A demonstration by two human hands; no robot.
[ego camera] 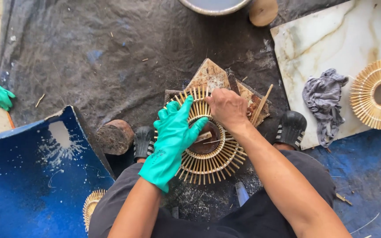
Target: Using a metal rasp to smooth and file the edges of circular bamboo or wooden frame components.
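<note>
A round sunburst ring of bamboo sticks (212, 163) lies on a stack of worn wooden boards (211, 77) between my feet. My left hand (175, 128), in a green rubber glove, presses flat on the ring's left side, thumb toward the dark brown centre disc (208, 143). My bare right hand (228, 108) is closed over the ring's upper edge; what its fingers pinch is hidden. A loose bamboo stick (263, 102) leans just right of that hand.
A finished bamboo ring (378, 93) and a grey rag (325, 103) lie on a marble slab (331, 39) at right. A curved blue plastic piece (31, 176) sits left, a wood stump (114, 136) beside it, another green glove (1, 96) far left, a basin (214, 5) at top.
</note>
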